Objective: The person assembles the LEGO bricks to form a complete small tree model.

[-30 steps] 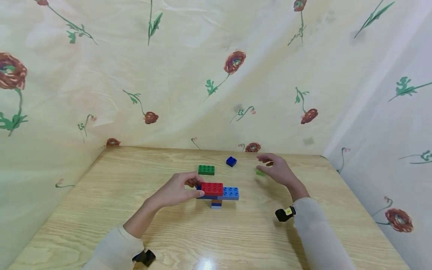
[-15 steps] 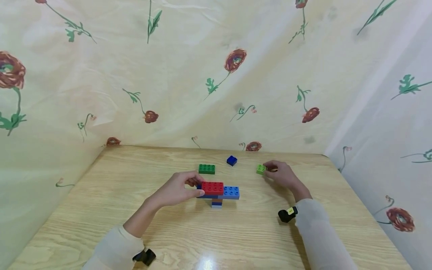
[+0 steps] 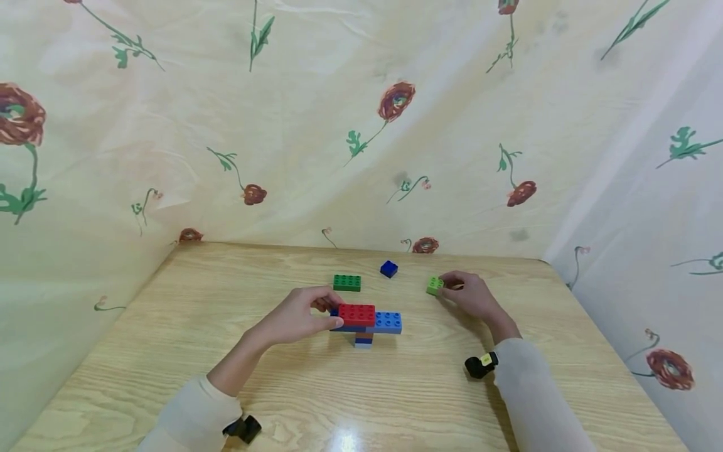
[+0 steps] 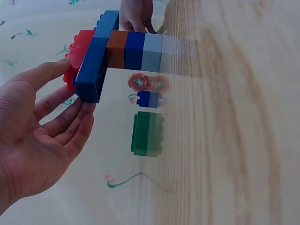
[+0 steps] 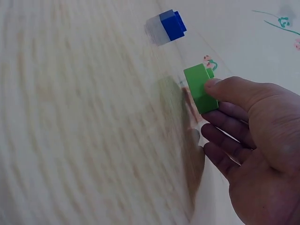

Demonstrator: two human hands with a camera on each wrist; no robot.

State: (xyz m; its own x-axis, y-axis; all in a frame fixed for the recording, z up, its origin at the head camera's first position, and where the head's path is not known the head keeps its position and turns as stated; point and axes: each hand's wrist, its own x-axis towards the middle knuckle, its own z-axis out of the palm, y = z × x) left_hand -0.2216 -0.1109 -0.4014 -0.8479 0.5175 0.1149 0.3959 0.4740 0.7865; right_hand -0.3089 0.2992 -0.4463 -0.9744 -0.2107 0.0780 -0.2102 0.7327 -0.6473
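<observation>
Mid-table stands a T-shaped stack of toy bricks. Its red brick point(image 3: 356, 313) lies on top, across a dark blue brick point(image 4: 89, 77) and a lighter blue brick point(image 3: 388, 321) set end to end. Below them the column runs orange brick point(image 4: 116, 50), blue brick point(image 4: 134, 50), pale blue brick point(image 4: 152, 51). My left hand point(image 3: 296, 316) grips the stack's left end, thumb against the red brick and fingers behind. To the right, my right hand point(image 3: 473, 296) pinches a lime green brick point(image 5: 200, 89) between thumb and fingers, close over the table.
Behind the stack lies a green brick point(image 3: 347, 283). A small dark blue brick point(image 3: 388, 269) sits farther back, between the green brick and my right hand. Flower-printed cloth point(image 3: 282, 125) hangs at the back and sides of the wooden table point(image 3: 169, 351).
My right hand has come down from above the lime green brick and taken it between thumb and fingers, then shifted it slightly left. The left hand and stack have stayed put.
</observation>
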